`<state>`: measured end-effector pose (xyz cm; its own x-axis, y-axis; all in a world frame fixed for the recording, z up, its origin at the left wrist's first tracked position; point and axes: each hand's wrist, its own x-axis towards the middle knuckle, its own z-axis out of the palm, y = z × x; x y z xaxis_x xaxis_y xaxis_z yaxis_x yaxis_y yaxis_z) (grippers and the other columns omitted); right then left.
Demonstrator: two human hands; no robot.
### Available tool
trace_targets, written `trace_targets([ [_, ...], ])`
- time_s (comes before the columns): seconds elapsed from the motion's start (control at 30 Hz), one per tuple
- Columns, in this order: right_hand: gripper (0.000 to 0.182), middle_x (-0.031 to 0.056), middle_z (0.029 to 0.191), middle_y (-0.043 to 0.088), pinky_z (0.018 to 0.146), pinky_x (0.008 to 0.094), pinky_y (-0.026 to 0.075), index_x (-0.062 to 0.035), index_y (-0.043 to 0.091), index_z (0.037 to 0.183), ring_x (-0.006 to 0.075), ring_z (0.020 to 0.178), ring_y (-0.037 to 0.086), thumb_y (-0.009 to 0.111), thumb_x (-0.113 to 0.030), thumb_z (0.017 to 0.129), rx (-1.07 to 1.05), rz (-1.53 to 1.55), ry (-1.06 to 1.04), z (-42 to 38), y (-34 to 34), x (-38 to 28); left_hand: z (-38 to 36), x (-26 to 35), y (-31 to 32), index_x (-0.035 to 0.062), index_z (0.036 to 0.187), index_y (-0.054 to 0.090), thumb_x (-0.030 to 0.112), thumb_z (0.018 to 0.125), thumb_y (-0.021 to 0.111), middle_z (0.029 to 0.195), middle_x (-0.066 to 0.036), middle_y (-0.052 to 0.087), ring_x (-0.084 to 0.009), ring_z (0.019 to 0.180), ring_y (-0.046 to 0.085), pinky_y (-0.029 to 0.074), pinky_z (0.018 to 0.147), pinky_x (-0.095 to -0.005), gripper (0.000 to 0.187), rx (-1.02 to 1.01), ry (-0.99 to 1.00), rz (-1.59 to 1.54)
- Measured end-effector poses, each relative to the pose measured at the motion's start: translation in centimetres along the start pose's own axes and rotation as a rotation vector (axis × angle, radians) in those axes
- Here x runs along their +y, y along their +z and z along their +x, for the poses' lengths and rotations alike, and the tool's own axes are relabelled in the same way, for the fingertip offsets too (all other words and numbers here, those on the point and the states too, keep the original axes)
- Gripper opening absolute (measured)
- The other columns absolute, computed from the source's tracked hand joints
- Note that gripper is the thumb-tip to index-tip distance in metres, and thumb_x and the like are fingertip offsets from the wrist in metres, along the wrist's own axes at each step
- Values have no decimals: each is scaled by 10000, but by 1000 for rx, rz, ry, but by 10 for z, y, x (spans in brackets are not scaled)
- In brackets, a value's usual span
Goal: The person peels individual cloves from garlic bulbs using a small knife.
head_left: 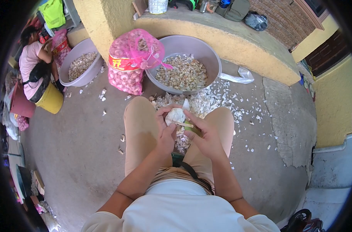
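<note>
**Floor (79,154) strewn with peel (218,100); one garlic bulb between two hands**

- Left hand (166,131): fingers curled round the garlic bulb (175,115), thumb below.
- Right hand (203,135): forefinger and thumb spread about the stalk (186,124); whether they pinch it cannot be told. Partly behind these fingers, a green item (195,128), nature unclear.
- Garlic bulb: over the gap between the knees, a white flake (186,104) standing at its far side.
- Handling, in judgement: the step appears to be stripping skin. Best done with the left grip firm but unbruising, the right lifting loose skin in short pulls, over the peel and short of the basin.
- Beyond the knees: basin (179,44) of cloves (181,73); pink sack (125,82) beside it.
- Far left: a co-worker (33,63), second basin (88,45) near.
</note>
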<state>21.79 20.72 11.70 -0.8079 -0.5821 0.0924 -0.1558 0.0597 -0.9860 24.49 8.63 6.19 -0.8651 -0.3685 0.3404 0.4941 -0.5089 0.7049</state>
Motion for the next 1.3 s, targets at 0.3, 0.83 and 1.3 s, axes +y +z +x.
trace_targets([
  [0.3, 501, 105, 935, 532, 774, 271, 404, -94, 434, 1225, 168, 854, 509, 591, -37, 753, 1, -101, -25, -1, 1, -5, -1, 0, 0, 118, 1119, 310, 187, 781, 509, 1154, -142, 364, -234, 1056, 420, 383, 884, -330, 399, 9, -10, -40],
  [0.83, 394, 57, 949, 548, 766, 244, 409, -73, 522, 1119, 119, 871, 505, 607, -12, 739, 53, 117, 60, 4, 5, 4, 1, -3, -4, 106, 1111, 316, 200, 779, 520, 1151, -142, 367, -225, 1042, 421, 363, 898, -332, 400, 15, -8, -12],
  [1.3, 381, 45, 925, 549, 748, 241, 406, -54, 458, 1039, 106, 872, 514, 628, 24, 707, 44, 209, 148, 6, 3, 6, 2, 2, -4, 94, 1096, 284, 10, 716, 390, 1152, -171, 344, -213, 1029, 395, 325, 912, -332, 403, -27, -15, 54],
])
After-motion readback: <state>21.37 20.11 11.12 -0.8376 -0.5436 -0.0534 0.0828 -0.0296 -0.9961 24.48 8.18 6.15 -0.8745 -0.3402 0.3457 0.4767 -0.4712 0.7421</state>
